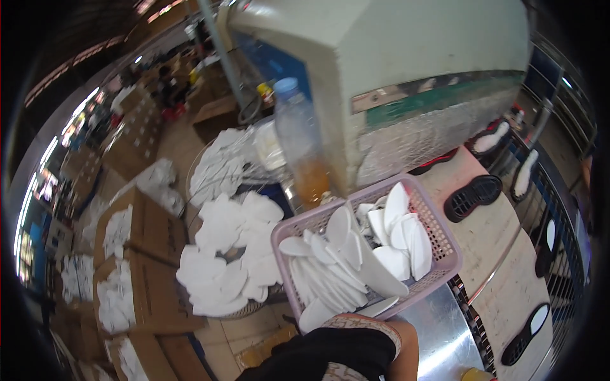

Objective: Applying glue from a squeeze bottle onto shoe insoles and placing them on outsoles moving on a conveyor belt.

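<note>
Step looks like pairing white insoles (420,246) from the pink basket (450,257) with black soles (473,198); next probably needs one picked. Hands out of sight; can't tell finger spread or hold.

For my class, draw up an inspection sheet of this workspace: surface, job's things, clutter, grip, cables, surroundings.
Surface: shiny metal tabletop beside a pale conveyor belt carrying black shoe soles.
Job's things: lilac perforated plastic basket holding flat, white, rounded pieces.
Clutter: clear plastic bottle with blue cap and amber liquid; heaped white flat pieces left of the basket.
Grip: left and right hands not discernible; a black sleeve with patterned pale trim overlaps the basket's near edge in view.
Cables: none identifiable with certainty.
Surroundings: large pale machine housing with green band; open brown cardboard boxes containing white material.
</note>
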`<state>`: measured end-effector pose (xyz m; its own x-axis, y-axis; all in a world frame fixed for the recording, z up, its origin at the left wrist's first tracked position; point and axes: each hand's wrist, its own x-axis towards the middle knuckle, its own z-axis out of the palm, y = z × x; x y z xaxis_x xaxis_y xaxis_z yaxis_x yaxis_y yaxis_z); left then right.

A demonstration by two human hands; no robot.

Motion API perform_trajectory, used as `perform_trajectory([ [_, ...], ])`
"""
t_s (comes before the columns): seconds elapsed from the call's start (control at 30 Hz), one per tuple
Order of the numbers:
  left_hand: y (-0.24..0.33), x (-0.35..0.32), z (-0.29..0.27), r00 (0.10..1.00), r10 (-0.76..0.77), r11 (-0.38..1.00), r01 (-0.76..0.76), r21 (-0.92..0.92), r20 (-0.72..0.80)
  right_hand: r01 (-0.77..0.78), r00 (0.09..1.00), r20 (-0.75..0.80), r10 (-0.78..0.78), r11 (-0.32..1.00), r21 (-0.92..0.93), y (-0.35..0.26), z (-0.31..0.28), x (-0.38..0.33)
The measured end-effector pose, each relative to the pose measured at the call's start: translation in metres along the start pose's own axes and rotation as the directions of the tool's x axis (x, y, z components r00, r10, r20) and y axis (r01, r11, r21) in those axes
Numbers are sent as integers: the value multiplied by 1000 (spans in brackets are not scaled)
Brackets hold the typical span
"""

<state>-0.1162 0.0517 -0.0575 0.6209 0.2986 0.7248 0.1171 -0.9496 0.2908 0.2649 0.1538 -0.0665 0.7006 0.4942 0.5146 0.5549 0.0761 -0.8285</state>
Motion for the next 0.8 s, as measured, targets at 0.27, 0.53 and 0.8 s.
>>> perform_trajectory([
  [0.27, 12, 24, 24, 978, -139, 990, 140, -5, -156, 127, 972, 204, -118, 991, -31, -42, -16, -20],
  [0.53, 39, 6, 40, 959, -257, 964, 246, -101, -121, 82, 948, 315, -42, 990, -116, -15, -47, -43],
  [0.8, 33, 1, 29, 955, -273, 960, 263, -93, -114, 83, 932, 360, -44, 992, -92, -15, -37, -45],
])
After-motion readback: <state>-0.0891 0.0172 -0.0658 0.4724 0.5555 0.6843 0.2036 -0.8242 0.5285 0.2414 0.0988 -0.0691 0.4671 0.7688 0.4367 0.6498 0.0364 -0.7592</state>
